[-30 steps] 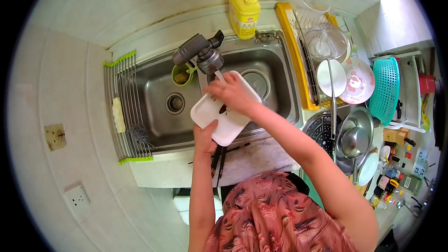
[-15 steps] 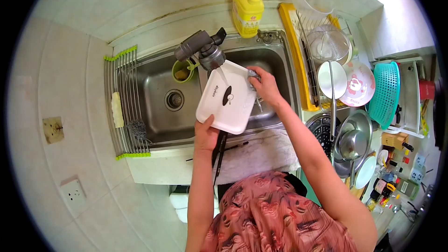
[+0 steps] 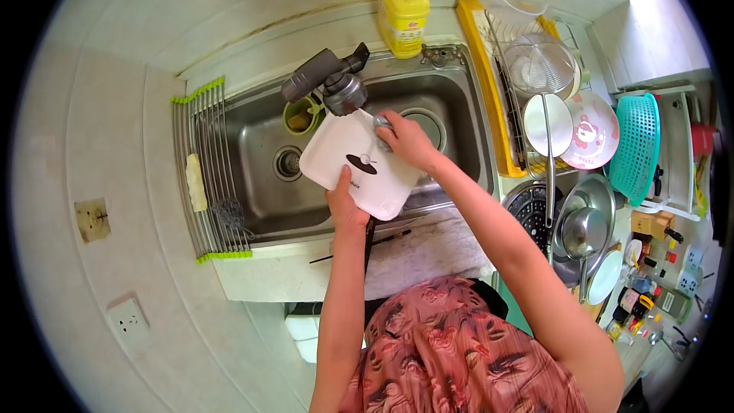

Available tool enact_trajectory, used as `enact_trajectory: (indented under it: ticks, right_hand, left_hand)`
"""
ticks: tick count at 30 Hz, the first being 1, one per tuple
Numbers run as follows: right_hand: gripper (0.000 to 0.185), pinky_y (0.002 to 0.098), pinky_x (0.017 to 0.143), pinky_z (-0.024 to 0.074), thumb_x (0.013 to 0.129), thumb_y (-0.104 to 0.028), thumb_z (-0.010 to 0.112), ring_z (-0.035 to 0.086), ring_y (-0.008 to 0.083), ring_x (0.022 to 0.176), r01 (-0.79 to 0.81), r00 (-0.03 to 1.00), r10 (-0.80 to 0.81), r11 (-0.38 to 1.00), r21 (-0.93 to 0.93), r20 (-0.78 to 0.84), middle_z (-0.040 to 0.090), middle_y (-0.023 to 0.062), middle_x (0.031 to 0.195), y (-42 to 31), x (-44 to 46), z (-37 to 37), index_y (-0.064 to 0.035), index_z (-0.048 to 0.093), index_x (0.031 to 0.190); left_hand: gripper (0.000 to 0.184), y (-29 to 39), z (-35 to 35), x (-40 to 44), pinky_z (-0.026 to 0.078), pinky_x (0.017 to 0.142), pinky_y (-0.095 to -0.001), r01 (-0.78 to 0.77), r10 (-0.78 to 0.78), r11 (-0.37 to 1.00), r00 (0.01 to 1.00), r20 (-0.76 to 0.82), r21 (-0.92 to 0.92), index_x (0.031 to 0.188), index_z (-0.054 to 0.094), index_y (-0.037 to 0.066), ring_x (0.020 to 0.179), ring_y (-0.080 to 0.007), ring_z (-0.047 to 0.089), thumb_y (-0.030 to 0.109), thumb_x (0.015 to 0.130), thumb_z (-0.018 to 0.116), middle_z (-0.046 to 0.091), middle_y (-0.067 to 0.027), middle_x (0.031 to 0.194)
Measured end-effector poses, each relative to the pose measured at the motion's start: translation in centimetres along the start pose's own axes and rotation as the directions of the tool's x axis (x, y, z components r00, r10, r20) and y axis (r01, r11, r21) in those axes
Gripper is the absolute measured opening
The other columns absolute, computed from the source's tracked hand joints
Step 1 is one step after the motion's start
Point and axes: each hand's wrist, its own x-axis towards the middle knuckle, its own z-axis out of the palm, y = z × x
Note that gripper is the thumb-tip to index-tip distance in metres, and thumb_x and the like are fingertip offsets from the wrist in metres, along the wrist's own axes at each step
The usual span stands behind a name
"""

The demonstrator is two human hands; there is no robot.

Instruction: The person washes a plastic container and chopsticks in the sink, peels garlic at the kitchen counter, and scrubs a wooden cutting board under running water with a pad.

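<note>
Over the divider of a two-bowl steel sink, I hold a white rounded-square tray (image 3: pixel 327 149) printed with a black figure and small lettering. My left hand (image 3: pixel 346 203) grips its near-left edge, thumb on top. My right hand (image 3: pixel 409 141) is closed round a grey scouring pad (image 3: pixel 382 124) pressed to the tray's upper right part. The grey tap head (image 3: pixel 344 94) hangs just above the tray's far corner. Behind the tray, a small green strainer cup (image 3: pixel 303 115) with a brownish sponge in it sits in the left bowl.
A slatted drying rack (image 3: pixel 205 176) with a scourer spans the sink's left end. Behind stands a yellow pump bottle (image 3: pixel 403 15). To the right are a dish rack (image 3: pixel 489 92) with bowls and a strainer, a turquoise basket (image 3: pixel 636 149) and steel basins. Chopsticks (image 3: pixel 394 239) lie on the front ledge.
The tray has turned and shifted left. My right hand with the scouring pad has moved from its right edge left onto its surface. My left hand has moved right and slightly up.
</note>
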Motion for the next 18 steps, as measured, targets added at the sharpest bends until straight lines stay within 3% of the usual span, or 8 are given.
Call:
enact_trajectory:
  ticks: [1,4,5,7,9,13,16,18]
  right_hand:
    - [0.038,0.0444,0.081,0.0531,0.095,-0.026,0.06,0.068,0.039,0.088,-0.033,0.999,0.033,0.998,-0.059,0.013,0.069,0.0233,0.104,0.5,-1.0,0.0,-0.0026,0.058,0.125]
    - [0.038,0.0407,0.081,0.053,0.095,-0.026,0.059,0.069,0.0343,0.091,-0.185,0.972,0.214,0.951,0.25,-0.095,0.069,0.0228,0.103,1.5,-4.1,0.1,-0.0012,0.058,0.124]
    - [0.035,0.0342,0.081,0.0523,0.095,-0.02,0.06,0.068,0.025,0.093,-0.168,0.945,0.242,0.936,0.31,-0.218,0.069,0.0182,0.106,3.8,-4.5,2.0,0.0006,0.058,0.124]
    - [0.033,0.0328,0.082,0.0529,0.097,-0.016,0.06,0.065,0.019,0.091,-0.156,0.867,0.444,0.671,0.725,-0.224,0.068,0.0111,0.107,2.9,-5.1,3.7,0.0001,0.056,0.126]
    - [0.036,0.0327,0.084,0.0529,0.098,-0.01,0.06,0.064,0.0164,0.092,-0.124,0.801,0.581,0.394,0.911,-0.143,0.066,0.0064,0.109,3.0,-4.8,5.0,-0.0006,0.053,0.132]
    - [0.041,0.0322,0.087,0.0512,0.094,-0.01,0.063,0.064,0.018,0.094,-0.106,0.801,0.486,0.69,0.716,-0.35,0.068,0.0109,0.109,6.1,-4.0,5.8,0.0015,0.055,0.133]
    - [0.043,0.0353,0.088,0.0508,0.089,-0.012,0.066,0.067,0.0288,0.096,-0.078,0.878,0.261,0.904,0.42,-0.401,0.07,0.019,0.111,4.5,-3.6,1.8,0.0034,0.059,0.129]
    - [0.042,0.0376,0.087,0.0514,0.089,-0.013,0.065,0.067,0.0349,0.095,0.007,0.88,0.073,0.986,0.167,-0.47,0.07,0.0199,0.112,2.6,-3.2,0.2,0.004,0.059,0.128]
  left_hand:
    - [0.045,-0.1,0.4,-0.1,0.056,0.092,-0.0478,-0.058,0.057,0.998,0.998,-0.038,-0.029,0.133,0.051,-0.003,0.11,-0.0324,0.064,0.007,0.092,0.067,0.062,-0.0176,0.125]
    - [0.047,-0.6,0.2,0.4,0.056,0.092,-0.0492,-0.121,0.119,0.982,0.993,-0.02,-0.144,0.137,0.047,-0.003,0.111,-0.0328,0.064,0.006,0.094,0.065,0.061,-0.0178,0.128]
    - [0.05,-1.1,0.4,0.4,0.055,0.095,-0.0469,-0.139,0.134,0.985,0.99,-0.053,-0.103,0.138,0.045,-0.003,0.114,-0.0313,0.062,0.007,0.094,0.066,0.059,-0.0171,0.131]
    - [0.051,-2.5,1.5,-0.5,0.054,0.096,-0.0439,-0.225,0.217,0.971,0.971,-0.098,-0.082,0.138,0.046,-0.003,0.117,-0.0294,0.061,0.007,0.093,0.067,0.058,-0.0163,0.132]
    - [0.053,-3.4,2.7,-1.7,0.051,0.098,-0.0391,-0.272,0.267,0.962,0.955,-0.132,-0.024,0.138,0.046,-0.004,0.119,-0.0259,0.059,0.007,0.091,0.07,0.058,-0.015,0.132]
    - [0.055,0.4,1.8,-3.1,0.049,0.104,-0.0426,-0.136,0.13,0.989,0.988,0.089,0.066,0.14,0.046,0.0,0.12,-0.028,0.059,-0.001,0.089,0.066,0.058,-0.015,0.132]
    - [0.054,4.8,1.0,-2.9,0.051,0.101,-0.0463,-0.055,0.026,0.995,0.945,0.325,0.08,0.143,0.044,0.002,0.126,-0.0307,0.056,0.029,0.099,0.06,0.057,-0.0151,0.137]
    - [0.063,4.0,0.2,-1.2,0.05,0.104,-0.0479,0.185,-0.22,0.958,0.965,0.145,0.221,0.146,0.041,0.003,0.129,-0.0309,0.054,0.044,0.1,0.054,0.054,-0.0142,0.141]
